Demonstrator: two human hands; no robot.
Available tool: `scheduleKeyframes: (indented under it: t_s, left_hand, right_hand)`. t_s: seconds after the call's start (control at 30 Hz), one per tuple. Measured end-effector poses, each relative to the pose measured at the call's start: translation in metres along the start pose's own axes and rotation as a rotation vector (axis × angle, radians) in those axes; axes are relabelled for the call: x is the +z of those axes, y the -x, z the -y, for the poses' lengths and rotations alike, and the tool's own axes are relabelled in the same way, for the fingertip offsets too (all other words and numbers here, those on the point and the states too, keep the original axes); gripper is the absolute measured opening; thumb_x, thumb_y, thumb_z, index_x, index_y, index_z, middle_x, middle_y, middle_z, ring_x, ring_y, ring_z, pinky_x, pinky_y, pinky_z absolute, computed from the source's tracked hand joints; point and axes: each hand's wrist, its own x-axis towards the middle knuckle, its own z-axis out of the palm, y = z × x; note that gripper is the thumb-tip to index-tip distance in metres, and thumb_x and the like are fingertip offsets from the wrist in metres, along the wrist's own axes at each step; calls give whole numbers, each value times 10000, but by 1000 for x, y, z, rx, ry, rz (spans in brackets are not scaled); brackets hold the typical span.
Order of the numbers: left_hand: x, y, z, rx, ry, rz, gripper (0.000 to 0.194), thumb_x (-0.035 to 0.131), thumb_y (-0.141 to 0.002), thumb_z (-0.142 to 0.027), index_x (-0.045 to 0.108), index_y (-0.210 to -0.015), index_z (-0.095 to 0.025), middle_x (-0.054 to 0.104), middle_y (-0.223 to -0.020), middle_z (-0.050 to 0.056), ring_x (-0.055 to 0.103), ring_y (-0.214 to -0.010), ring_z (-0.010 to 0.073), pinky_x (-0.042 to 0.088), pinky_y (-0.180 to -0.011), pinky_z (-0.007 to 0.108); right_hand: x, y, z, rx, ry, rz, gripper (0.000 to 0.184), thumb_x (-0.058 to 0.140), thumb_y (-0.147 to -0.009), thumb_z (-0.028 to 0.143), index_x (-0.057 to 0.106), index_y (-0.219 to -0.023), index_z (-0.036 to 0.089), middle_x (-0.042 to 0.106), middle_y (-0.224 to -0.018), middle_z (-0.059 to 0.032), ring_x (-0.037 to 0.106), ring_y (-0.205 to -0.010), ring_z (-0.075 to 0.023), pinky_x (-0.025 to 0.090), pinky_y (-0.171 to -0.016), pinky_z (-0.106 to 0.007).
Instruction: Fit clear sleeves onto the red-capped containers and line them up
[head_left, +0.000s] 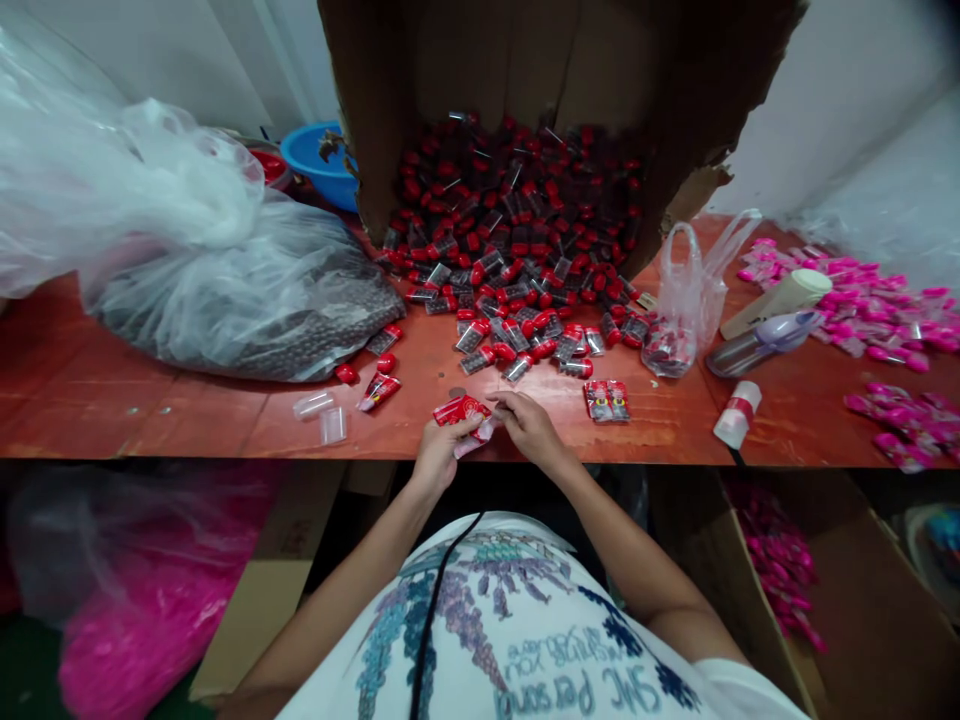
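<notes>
My left hand (438, 452) is closed on a small bundle of red printed wrappers (460, 410) at the table's front edge. My right hand (531, 428) has its thumb and fingers pinched together at the right end of this bundle. Whether it grips a wrapper there is too small to make out. Beyond both hands lies a heap of small clear containers with red caps and dark contents (517, 260), spilling from a cardboard box. To the right rests a flat pair of red printed packs (607, 401). On the left are a red wrapped container (379, 391) and an unwrapped clear case (333, 426).
A plastic bag of dark beads (262, 310) fills the table's left side. The big cardboard box (615, 60) stands open at the back. At right are a small plastic bag (675, 320), a bottle (757, 343), a white roll (738, 414) and pink pieces (862, 300).
</notes>
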Motion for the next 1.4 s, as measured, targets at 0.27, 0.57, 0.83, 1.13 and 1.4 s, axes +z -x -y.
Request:
scheduleKeyframes:
  t_s: [0.27, 0.57, 0.83, 1.13, 1.4]
  left_hand:
    - [5, -8, -5, -72, 231, -130, 120, 722, -665, -20, 650, -732, -89, 687, -664, 43, 647, -563, 122, 551, -548, 214]
    - [9, -10, -16, -161, 406, -187, 147, 552, -832, -12, 634, -747, -99, 683, -677, 37, 652, -579, 104, 556, -574, 198]
    - [12, -15, -9, -151, 379, -143, 159, 568, -820, -18, 634, -702, -101, 683, -667, 46, 647, -577, 105, 551, -596, 191]
    - [11, -11, 0, -19, 250, -72, 96, 729, -679, -81, 645, -722, -100, 688, -686, 49, 644, -585, 137, 545, -610, 248]
    - [16, 5, -5, 147, 82, 77, 286, 822, -511, -88, 652, -738, -124, 678, -684, 5, 638, -608, 123, 523, -646, 238]
  right_hand:
    - [-8, -32, -26, 303, 590, -192, 382, 546, -871, 442, 590, -1184, 227, 577, -1044, -130, 547, -925, -252, 439, -765, -346]
    - [-6, 2, -22, 163, 302, -143, 257, 548, -829, 188, 631, -1066, 242, 541, -1018, -71, 543, -937, -210, 456, -843, -349]
    - [5, 36, 24, 121, -210, -237, 315, 566, -822, 168, 604, -1114, 279, 527, -1114, -44, 544, -1053, -174, 486, -879, -298]
    - [7, 38, 18, 75, -159, -161, 366, 567, -831, 156, 617, -1161, 304, 540, -1148, -45, 532, -1113, -176, 442, -971, -326]
    - [4, 40, 15, 111, -279, -117, 337, 553, -856, 189, 638, -1153, 325, 557, -1187, -47, 533, -1136, -177, 468, -932, -324]
